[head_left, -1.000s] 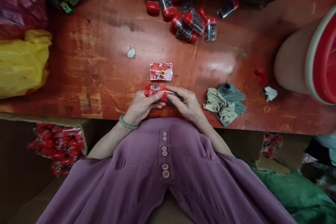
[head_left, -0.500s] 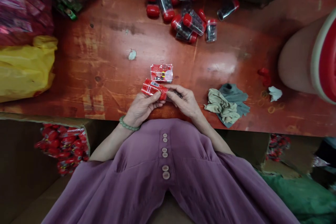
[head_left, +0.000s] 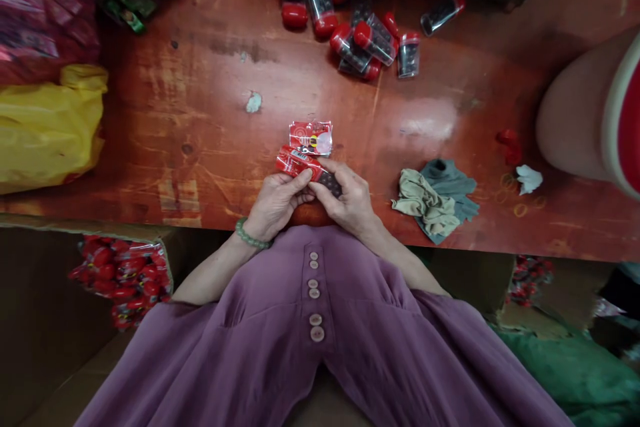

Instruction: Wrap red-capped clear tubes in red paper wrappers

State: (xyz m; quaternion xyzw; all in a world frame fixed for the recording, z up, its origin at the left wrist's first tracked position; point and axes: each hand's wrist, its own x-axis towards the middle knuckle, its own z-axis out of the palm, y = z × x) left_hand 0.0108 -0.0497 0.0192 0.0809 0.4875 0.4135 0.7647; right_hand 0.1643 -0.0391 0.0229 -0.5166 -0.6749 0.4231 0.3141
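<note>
Between my two hands, near the table's front edge, is a small tube [head_left: 330, 181] with dark contents and a red printed sleeve [head_left: 293, 161] around its left part. My left hand [head_left: 280, 203], with a green bead bracelet at the wrist, pinches the sleeve between thumb and fingers. My right hand [head_left: 353, 199] is closed around the tube's dark right end. Just beyond them a flat red printed wrapper [head_left: 313, 137] lies on the table. Farther back is a pile of clear tubes with red caps [head_left: 375, 42].
Grey and beige cloths [head_left: 430, 203] lie right of my hands, with rubber bands and white scrap beyond. A large pale bucket [head_left: 575, 120] stands far right. Yellow [head_left: 45, 130] and pink [head_left: 45, 7] bags sit at left. Boxes of red items [head_left: 120, 273] are below the table.
The red sleeve now reaches farther over the tube's left end, which shows rounded, and more of the tube's dark part is visible between my hands. The view has shifted slightly.
</note>
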